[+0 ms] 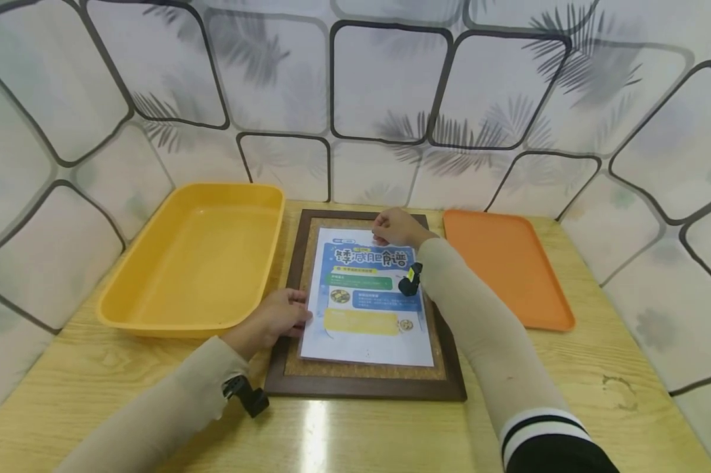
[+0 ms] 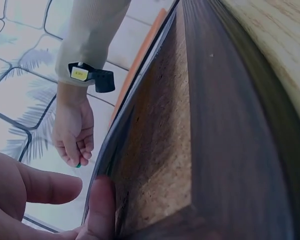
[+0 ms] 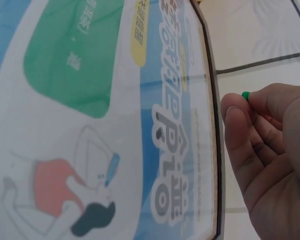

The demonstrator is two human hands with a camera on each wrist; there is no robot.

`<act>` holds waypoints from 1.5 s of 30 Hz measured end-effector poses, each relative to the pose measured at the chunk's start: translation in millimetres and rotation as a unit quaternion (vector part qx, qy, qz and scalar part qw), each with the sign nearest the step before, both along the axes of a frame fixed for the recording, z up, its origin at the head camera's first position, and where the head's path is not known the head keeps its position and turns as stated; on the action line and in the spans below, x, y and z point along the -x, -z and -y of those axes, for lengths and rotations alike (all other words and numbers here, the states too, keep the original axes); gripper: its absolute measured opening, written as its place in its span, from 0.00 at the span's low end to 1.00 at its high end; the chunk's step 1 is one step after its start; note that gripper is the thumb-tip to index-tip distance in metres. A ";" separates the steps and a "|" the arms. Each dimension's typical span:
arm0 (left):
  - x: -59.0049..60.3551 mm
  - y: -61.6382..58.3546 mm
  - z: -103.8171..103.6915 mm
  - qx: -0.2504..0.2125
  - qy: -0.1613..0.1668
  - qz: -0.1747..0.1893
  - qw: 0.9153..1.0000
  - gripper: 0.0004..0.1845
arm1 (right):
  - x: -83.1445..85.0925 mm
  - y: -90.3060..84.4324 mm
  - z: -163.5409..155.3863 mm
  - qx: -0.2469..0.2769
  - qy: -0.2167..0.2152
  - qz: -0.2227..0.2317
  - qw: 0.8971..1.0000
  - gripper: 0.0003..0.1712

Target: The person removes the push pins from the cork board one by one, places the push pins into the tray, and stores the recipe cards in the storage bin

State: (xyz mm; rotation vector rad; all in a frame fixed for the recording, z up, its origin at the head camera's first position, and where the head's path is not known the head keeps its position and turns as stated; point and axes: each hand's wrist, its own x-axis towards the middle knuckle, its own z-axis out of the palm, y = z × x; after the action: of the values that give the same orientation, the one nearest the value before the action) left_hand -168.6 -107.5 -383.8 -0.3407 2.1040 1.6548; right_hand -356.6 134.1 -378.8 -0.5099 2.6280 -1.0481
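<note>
The printed sheet [image 1: 361, 299] lies over the cork board [image 1: 367, 388], between the two sets of fingers, and it looks roughly placed within the dark border. The left hand [image 1: 272, 318] grasps the sheet's left edge; one finger is tucked beneath it, with bare cork just below.

The right hand [image 1: 399, 226] is at the sheet's top edge, beyond the left fingers and to their right. Its fingers pinch a tiny green bead [image 3: 245, 95] — likely the head of a pin — apart from the paper and not yet in it. No fastener can be made out on the sheet, so laying it out seems mostly done and fixing it seems left.

The yellow tray [image 1: 190, 276] is beside the left fingers, the orange tray [image 1: 509, 263] to the right of the right fingers, both on the table [image 1: 125, 374].
</note>
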 end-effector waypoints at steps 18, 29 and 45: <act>-1.8 -2.2 0.1 0.007 0.019 0.018 1.000 0.20 | -6.8 -7.3 -12.7 0.005 0.009 0.005 1.000 0.08; -0.9 5.4 1.0 -0.026 0.018 0.008 0.999 0.20 | -11.9 -9.4 -19.7 0.011 0.014 -0.009 1.000 0.07; -0.5 9.4 3.4 -0.057 0.000 0.005 0.998 0.19 | -16.5 -18.2 -32.3 0.020 0.008 -0.025 0.999 0.06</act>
State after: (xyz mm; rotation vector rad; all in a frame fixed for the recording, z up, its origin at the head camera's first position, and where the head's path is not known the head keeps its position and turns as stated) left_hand -168.1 -110.9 -393.2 -0.3123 1.9919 1.7600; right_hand -340.2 166.3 -360.6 -0.5322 2.6635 -1.1085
